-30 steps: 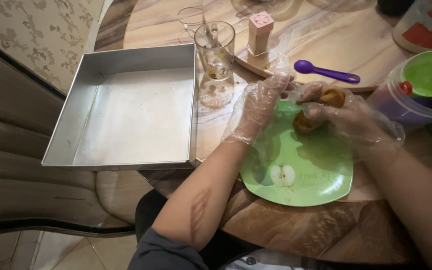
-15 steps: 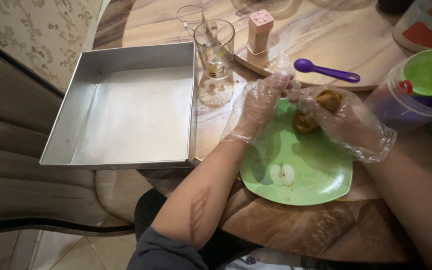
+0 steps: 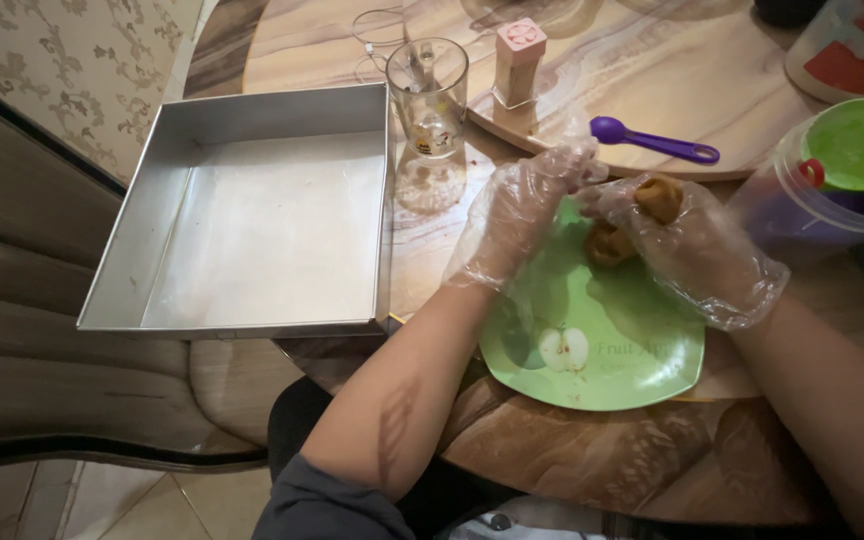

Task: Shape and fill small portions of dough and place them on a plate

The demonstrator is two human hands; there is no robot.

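Right hand (image 3: 697,245): gloved grip pinched on brown dough lump (image 3: 658,197)
Left hand (image 3: 522,215): fingers apart, empty
Advice: work over green plate (image 3: 592,350)

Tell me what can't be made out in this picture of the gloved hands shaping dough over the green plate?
- Head view: the dough in the right hand is partly covered by the crinkled glove, so its shape is unclear.
- The left hand fingertips blur behind glove film.
- The green-lidded tub is cut off by the right edge.
- The glass contents are too small to tell.
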